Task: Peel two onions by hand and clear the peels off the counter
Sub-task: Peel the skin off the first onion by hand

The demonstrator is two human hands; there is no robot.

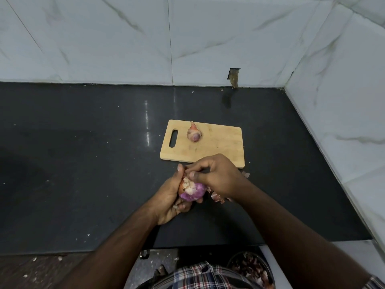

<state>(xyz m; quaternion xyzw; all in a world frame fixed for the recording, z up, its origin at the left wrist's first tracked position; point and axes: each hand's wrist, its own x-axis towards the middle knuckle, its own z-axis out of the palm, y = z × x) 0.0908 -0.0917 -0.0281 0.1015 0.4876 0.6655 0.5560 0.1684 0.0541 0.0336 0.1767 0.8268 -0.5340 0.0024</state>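
Note:
My left hand (173,197) cups a partly peeled purple onion (193,192) above the dark counter, just in front of the cutting board. My right hand (214,176) sits over the onion's top, and its thumb and fingers pinch a bit of skin at the onion's whitish end. A second onion (194,133), with its papery skin on, lies on the wooden cutting board (220,144). Loose peels (217,198) lie on the counter under my right wrist, partly hidden by it.
The black counter (83,163) meets marble-tiled walls at the back and right. A round dark bin holding peels (252,268) stands on the floor below the counter's front edge, at lower right. Small scraps dot the counter and floor.

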